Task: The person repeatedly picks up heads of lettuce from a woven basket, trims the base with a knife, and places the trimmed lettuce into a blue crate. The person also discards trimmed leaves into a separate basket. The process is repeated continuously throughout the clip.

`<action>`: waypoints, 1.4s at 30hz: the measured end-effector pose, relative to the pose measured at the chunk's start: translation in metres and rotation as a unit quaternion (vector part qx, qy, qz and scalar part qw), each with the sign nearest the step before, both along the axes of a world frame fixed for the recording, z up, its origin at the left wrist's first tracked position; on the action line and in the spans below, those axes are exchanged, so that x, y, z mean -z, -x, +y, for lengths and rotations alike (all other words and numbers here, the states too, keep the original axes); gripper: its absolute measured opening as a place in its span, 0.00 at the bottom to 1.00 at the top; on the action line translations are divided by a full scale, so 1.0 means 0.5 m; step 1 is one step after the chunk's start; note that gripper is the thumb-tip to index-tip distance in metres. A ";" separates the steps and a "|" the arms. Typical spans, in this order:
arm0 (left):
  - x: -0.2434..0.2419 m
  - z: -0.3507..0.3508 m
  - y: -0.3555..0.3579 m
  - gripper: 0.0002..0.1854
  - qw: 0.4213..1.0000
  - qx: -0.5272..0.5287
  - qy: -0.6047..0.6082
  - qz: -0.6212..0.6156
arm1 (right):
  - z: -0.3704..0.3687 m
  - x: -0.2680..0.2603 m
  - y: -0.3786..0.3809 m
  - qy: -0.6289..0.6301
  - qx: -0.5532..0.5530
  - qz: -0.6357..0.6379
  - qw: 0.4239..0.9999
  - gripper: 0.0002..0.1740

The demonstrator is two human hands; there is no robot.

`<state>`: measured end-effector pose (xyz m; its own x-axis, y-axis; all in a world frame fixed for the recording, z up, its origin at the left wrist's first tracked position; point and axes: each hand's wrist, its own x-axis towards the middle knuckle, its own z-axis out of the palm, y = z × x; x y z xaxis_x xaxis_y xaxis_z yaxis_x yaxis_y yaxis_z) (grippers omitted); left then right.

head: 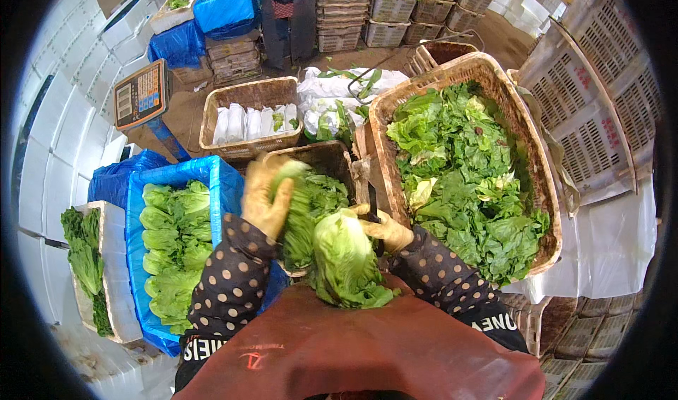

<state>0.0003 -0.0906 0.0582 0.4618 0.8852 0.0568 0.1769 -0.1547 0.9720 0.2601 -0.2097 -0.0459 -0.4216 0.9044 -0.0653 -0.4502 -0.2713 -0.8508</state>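
My left hand, in a yellow glove and blurred by motion, grips a head of leafy green lettuce over a dark crate with more lettuce inside. In my gloved right hand is a narrow black tool, possibly a knife; its full shape is hidden. Against the front of my red-brown apron rests a large pale green lettuce head, beside my right fingers. Whether those fingers touch it I cannot tell.
To the right stands a big crate of loose leaves. A blue-lined box holds rows of lettuce at left, beside a foam box. Farther off are a weighing scale, a crate with white-wrapped bundles and a standing person.
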 end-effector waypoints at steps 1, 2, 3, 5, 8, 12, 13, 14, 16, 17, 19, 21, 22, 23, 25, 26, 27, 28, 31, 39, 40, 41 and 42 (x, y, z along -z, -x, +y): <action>-0.015 -0.012 0.003 0.41 0.880 -0.175 -0.278 0.344 | -0.010 0.017 0.008 0.047 0.068 0.046 0.996 0.28; -0.026 -0.016 0.007 0.51 0.914 -0.140 -0.206 0.320 | -0.031 0.027 0.017 0.080 0.119 0.102 0.984 0.26; -0.028 -0.040 0.003 0.61 0.935 -0.136 -0.116 0.306 | -0.034 0.032 0.029 0.113 0.177 0.172 0.962 0.24; -0.009 -0.092 -0.017 0.64 0.976 0.068 0.069 0.197 | -0.039 0.014 0.048 0.065 0.222 0.032 0.972 0.27; 0.050 -0.136 -0.034 0.63 0.988 0.063 0.135 0.046 | 0.003 -0.063 0.075 -0.061 0.239 -0.212 0.946 0.28; 0.083 -0.052 0.033 0.62 0.989 0.135 -0.015 0.059 | 0.087 -0.199 0.036 -0.095 0.102 -0.269 0.953 0.16; 0.079 -0.029 0.058 0.63 0.978 0.160 -0.104 0.088 | 0.103 -0.222 0.025 -0.056 0.076 -0.278 0.956 0.13; 0.079 -0.015 0.073 0.63 0.979 0.176 -0.055 0.089 | 0.117 -0.234 0.020 -0.130 0.057 -0.382 0.913 0.13; 0.074 0.003 0.098 0.62 0.980 0.182 0.002 0.080 | 0.130 -0.237 0.024 -0.269 0.071 -0.507 0.815 0.16; 0.072 0.006 0.106 0.61 0.982 0.185 0.001 0.037 | 0.132 -0.230 0.032 -0.243 0.062 -0.495 0.832 0.16; 0.073 -0.008 0.111 0.57 0.955 0.200 0.186 -0.118 | 0.130 -0.203 0.068 -0.253 0.069 -0.422 0.868 0.17; 0.077 -0.024 0.114 0.55 0.935 0.199 0.253 -0.146 | 0.122 -0.182 0.104 -0.128 0.080 -0.313 0.938 0.16; 0.079 -0.028 0.120 0.55 0.937 0.196 0.265 -0.117 | 0.121 -0.180 0.113 -0.135 0.088 -0.359 0.919 0.15; 0.079 -0.031 0.125 0.55 0.948 0.189 0.233 -0.108 | 0.119 -0.187 0.116 -0.100 0.073 -0.436 0.891 0.14; 0.075 -0.028 0.144 0.54 0.960 0.190 0.190 -0.075 | 0.122 -0.217 0.106 -0.239 0.052 -0.524 0.816 0.11; 0.071 -0.025 0.152 0.56 0.975 0.172 0.141 -0.016 | 0.124 -0.238 0.100 -0.338 0.072 -0.535 0.771 0.11; 0.066 -0.023 0.159 0.56 0.984 0.132 0.107 0.055 | 0.127 -0.259 0.094 -0.367 0.074 -0.608 0.700 0.13; 0.062 -0.024 0.161 0.55 0.987 0.103 0.059 0.106 | 0.129 -0.278 0.092 -0.333 0.114 -0.643 0.680 0.13; 0.048 -0.030 0.157 0.55 0.992 0.034 -0.015 0.124 | 0.133 -0.297 0.126 -0.266 0.107 -0.606 0.742 0.22; 0.021 -0.025 0.181 0.58 0.960 0.097 -0.087 0.247 | 0.123 -0.258 0.092 -0.411 0.091 -0.646 0.637 0.26; 0.025 -0.027 0.183 0.58 0.949 0.084 -0.105 0.285 | 0.123 -0.265 0.057 -0.361 0.061 -0.677 0.639 0.29; 0.029 -0.028 0.189 0.58 0.966 0.126 -0.046 0.221 | 0.124 -0.264 0.027 -0.329 0.044 -0.693 0.640 0.32; 0.039 -0.034 0.184 0.58 0.978 0.134 -0.007 0.159 | 0.128 -0.249 0.018 -0.304 0.041 -0.675 0.671 0.36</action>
<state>-0.0916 -0.1078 0.0388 0.6730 0.7306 -0.1158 0.4218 -0.2505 0.8714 0.2511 -0.1459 0.0787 -0.2972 0.9533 0.0534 0.8502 0.2897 -0.4396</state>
